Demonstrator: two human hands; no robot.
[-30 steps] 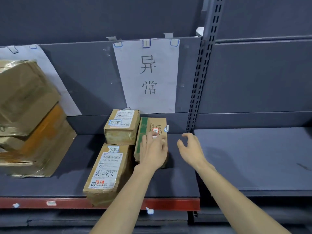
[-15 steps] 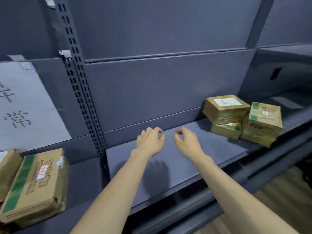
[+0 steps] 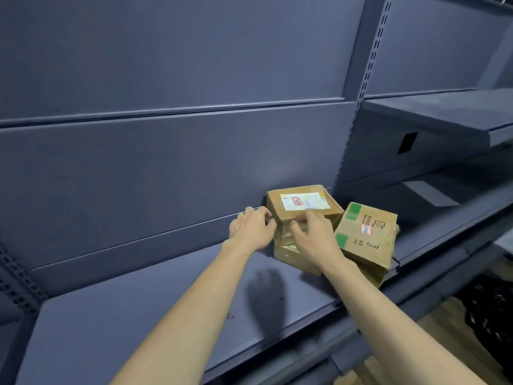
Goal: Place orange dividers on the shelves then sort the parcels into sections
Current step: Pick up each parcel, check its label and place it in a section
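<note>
This looks like a parcel depot or courier storeroom. Dark blue-grey metal shelving (image 3: 172,315) of the shop-racking kind fills the view, with flat back panels (image 3: 166,151) and slotted upright posts (image 3: 358,107) that carry the shelf boards at adjustable heights. On one shelf lie brown taped cardboard parcels, the top one (image 3: 302,204) bearing a white printed shipping label (image 3: 302,201) with a red stamp, and another parcel with green printed patches (image 3: 366,237) just beside it. A wood-look floor (image 3: 444,315) shows below at the right.
</note>
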